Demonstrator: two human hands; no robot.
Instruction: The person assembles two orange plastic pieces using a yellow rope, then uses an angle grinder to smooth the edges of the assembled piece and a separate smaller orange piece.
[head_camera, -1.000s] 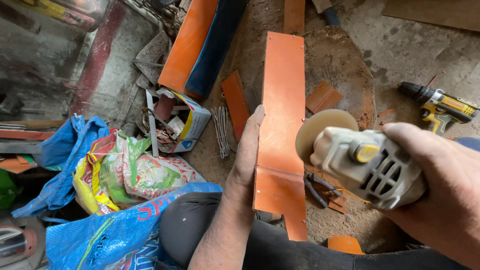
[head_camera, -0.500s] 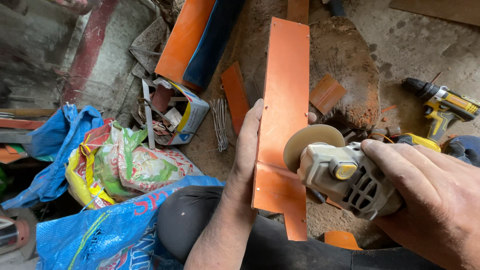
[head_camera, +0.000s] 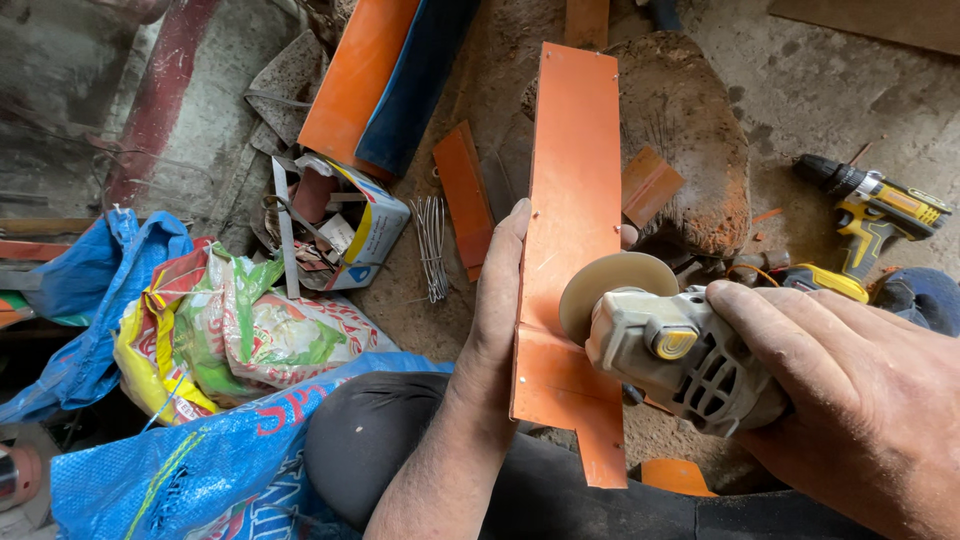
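From the head camera, the left hand (head_camera: 495, 310) grips the left edge of a long orange metal strip (head_camera: 570, 210), fingers wrapped under it, thumb along the edge. The strip rests over the person's knee and a rusty brown block (head_camera: 690, 140). The right hand (head_camera: 850, 390) is closed around a grey grinder (head_camera: 680, 355), its disc (head_camera: 600, 285) touching the strip. A yellow drill (head_camera: 880, 210) lies well apart.

Matt orange sheet-metal strip (head_camera: 570, 200), grey plastic grinder (head_camera: 680, 360) with dusty disc, rough dirt floor (head_camera: 820, 90)
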